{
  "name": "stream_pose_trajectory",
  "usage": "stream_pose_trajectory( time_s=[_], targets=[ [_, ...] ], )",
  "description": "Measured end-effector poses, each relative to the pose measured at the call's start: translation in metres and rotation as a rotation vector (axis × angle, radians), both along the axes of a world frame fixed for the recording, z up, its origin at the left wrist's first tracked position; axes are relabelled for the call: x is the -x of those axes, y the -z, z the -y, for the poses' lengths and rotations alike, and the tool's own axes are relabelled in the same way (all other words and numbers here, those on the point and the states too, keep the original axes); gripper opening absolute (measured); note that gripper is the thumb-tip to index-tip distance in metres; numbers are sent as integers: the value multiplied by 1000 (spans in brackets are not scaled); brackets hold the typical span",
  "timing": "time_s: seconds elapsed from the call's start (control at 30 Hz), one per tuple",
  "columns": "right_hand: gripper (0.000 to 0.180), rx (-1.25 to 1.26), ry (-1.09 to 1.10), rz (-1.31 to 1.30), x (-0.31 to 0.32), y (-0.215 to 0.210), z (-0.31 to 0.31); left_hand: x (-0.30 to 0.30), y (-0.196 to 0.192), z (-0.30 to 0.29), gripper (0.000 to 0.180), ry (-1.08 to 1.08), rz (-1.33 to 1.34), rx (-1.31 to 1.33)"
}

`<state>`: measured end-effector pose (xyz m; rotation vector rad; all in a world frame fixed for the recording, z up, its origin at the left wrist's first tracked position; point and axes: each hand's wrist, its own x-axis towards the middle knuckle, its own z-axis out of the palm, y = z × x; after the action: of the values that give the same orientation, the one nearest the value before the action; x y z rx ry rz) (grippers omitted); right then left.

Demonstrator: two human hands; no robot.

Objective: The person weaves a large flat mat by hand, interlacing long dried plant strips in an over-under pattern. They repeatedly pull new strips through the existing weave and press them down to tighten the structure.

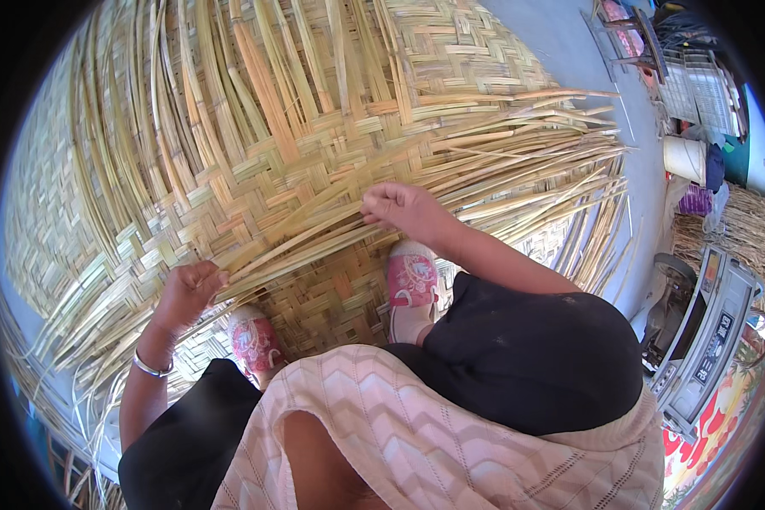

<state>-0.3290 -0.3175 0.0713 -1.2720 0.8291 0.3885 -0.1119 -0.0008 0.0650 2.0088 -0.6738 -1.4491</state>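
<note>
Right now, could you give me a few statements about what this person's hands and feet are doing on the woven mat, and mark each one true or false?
1. Both hands grip loose strips of the mat. True: the left hand and the right hand each close on pale strips.
2. The person is barefoot. False: pink patterned shoes are on both feet.
3. A bracelet is on the left wrist. True: a silver bracelet sits there.
4. The woven mat is dark green. False: it is straw yellow and tan.
5. The shoes stand on bare floor. False: they rest on the woven part.
</note>
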Motion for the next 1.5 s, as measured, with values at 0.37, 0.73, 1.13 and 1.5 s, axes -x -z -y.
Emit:
stream_pose_trajectory(
  time_s=[0.37,0.73,1.13,1.5],
  targets=[
    [23,-502,573,315,9,18,44,-21,-26,-7,30,-16,-222,-172],
    [25,-736,801,318,34,27,44,-31,-26,-30,30,104,-269,-207],
    [26,-246,569,536,-8,-41,52,-47,-46,-36,25,76,-229,-261],
    [20,-445,705,144,-10,38,72,-47,-14,-31,28,126,-75,-306]
  ],
)
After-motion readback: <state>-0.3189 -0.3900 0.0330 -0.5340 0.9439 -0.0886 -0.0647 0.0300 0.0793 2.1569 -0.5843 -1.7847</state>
